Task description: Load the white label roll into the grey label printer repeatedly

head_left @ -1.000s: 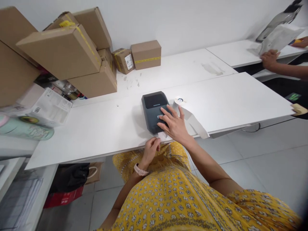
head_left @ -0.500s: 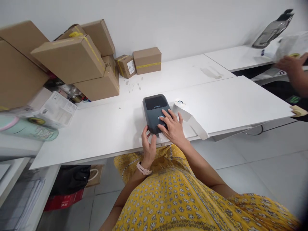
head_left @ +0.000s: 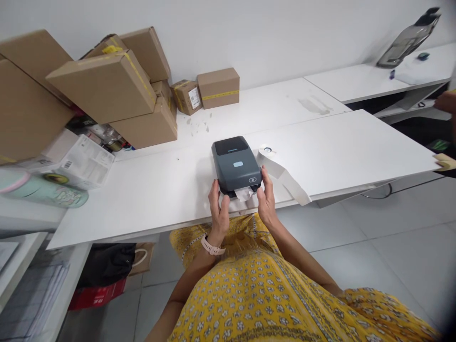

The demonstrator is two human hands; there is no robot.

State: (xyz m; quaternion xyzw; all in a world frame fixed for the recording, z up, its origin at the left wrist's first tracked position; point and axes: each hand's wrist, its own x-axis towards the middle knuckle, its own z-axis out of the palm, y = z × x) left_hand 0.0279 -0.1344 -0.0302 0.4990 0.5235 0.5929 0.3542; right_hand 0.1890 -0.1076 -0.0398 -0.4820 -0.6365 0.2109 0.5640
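A dark grey label printer (head_left: 235,173) sits on the white table (head_left: 160,190), close to its front edge. A short piece of white label paper (head_left: 244,194) pokes out of its front slot. My left hand (head_left: 218,211) holds the printer's front left corner, fingers along the side and thumb near the front. At the front right corner my right hand (head_left: 267,202) holds it the same way. Right of the printer lies a roll of labels (head_left: 267,151), its loose strip (head_left: 287,180) trailing to the table edge.
Cardboard boxes (head_left: 103,90) are piled at the left, with two smaller boxes (head_left: 218,89) by the wall. A mint green bottle (head_left: 46,190) lies at far left. A clear bottle (head_left: 406,45) stands at far right, near part of another person's hand (head_left: 445,101).
My right hand has moved off the printer's top to its front right corner. The paper at the slot now shows plainly. The other person's hand and the white item have moved away right.
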